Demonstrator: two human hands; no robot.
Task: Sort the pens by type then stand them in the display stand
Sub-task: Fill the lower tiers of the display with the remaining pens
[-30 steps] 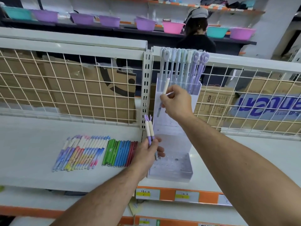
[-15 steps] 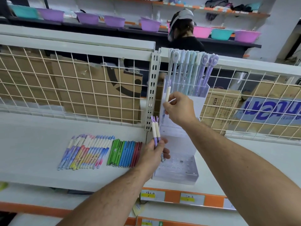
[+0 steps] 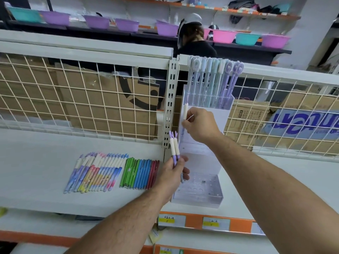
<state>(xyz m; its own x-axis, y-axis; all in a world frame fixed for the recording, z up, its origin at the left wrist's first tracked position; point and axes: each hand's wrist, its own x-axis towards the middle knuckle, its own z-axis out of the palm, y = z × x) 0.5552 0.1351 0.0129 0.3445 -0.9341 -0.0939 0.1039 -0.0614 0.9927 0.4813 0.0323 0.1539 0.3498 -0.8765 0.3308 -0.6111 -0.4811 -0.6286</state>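
Nearest, the left hand [image 3: 173,174] grips two purple pens [image 3: 174,147] upright beside the clear display stand [image 3: 200,197], with sorted pens [image 3: 110,173] lying in rows on the shelf [image 3: 36,162] to its left; farther up, the right hand [image 3: 200,125] pinches one pen [image 3: 185,111] upright below the stand's filled top tier [image 3: 209,102]

Both bare forearms reach forward. The left hand [image 3: 174,173], lower, grips two pens [image 3: 174,147] upright; the right hand [image 3: 199,123], above it, pinches one pen [image 3: 185,111].
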